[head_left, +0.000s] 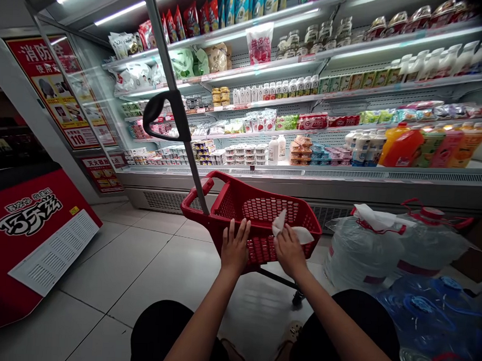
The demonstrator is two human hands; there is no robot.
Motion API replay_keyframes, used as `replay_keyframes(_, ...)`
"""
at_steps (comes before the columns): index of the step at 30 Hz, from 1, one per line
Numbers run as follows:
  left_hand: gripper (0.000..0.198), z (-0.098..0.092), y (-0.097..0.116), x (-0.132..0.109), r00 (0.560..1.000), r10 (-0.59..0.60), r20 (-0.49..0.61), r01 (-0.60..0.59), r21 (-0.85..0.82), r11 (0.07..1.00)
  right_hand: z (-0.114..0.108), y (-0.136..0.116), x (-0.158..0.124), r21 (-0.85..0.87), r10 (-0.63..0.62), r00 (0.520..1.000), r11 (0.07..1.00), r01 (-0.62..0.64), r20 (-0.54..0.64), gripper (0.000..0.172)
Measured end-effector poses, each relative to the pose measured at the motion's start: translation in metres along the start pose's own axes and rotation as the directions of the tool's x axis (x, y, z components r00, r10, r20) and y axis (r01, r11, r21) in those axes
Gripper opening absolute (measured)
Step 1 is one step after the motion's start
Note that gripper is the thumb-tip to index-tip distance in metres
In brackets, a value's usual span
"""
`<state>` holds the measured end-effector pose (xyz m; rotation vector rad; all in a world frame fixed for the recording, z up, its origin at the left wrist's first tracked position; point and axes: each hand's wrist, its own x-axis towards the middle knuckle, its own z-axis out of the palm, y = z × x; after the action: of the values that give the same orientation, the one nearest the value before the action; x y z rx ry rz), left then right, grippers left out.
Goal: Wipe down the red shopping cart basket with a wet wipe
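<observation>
A red plastic shopping basket cart (220, 203) with perforated walls stands in front of me. My left hand (235, 246) lies against its near side, fingers stretched out and resting at the rim, with nothing in them. Further right, my right hand (290, 252) presses a white wipe (304, 235) at the basket's near rim. The wipe sticks out on both sides of the fingers; whether it is cloth or paper I cannot tell. From the cart's left end rises a grey pole (194, 171) carrying a black loop handle (168, 115).
Behind the cart runs a lit refrigerated shelf unit (261, 173) stocked with drinks and yogurts. Wrapped water jugs (363, 248) and blue water bottles (426, 308) stand at my right. A red freezer (33, 236) is at the left, on the tiled floor (131, 261).
</observation>
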<state>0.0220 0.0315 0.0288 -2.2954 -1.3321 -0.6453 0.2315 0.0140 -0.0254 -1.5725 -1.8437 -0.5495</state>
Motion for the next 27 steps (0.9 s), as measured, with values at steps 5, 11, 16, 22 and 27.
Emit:
replay_keyframes(5,0.087,-0.008,0.0,0.005,0.998,0.038,0.046,-0.041,0.081,0.996,-0.001,-0.034,0.013,0.052,-0.114,0.993,0.992,0.113,0.03,0.058)
replay_keyframes(11,0.085,-0.037,-0.045,0.016,0.998,0.055,-0.013,-0.053,0.098,0.994,-0.008,0.018,-0.006,0.032,-0.088,0.995,0.996,0.086,0.039,0.056)
replay_keyframes(16,0.074,-0.047,-0.057,0.02,0.999,0.024,-0.04,-0.021,0.091,0.996,-0.007,0.014,0.0,0.051,0.042,0.999,0.998,-0.043,0.016,0.05)
replay_keyframes(22,0.086,-0.043,-0.042,0.025,0.994,0.021,-0.104,-0.02,0.014,1.0,-0.001,-0.067,0.046,0.171,-0.088,0.995,0.982,0.079,0.049,0.049)
replay_keyframes(27,0.078,-0.036,-0.048,0.027,0.98,0.06,-0.188,-0.06,0.009,0.998,0.0,-0.115,0.078,0.382,-0.147,0.988,0.917,0.118,0.046,0.045)
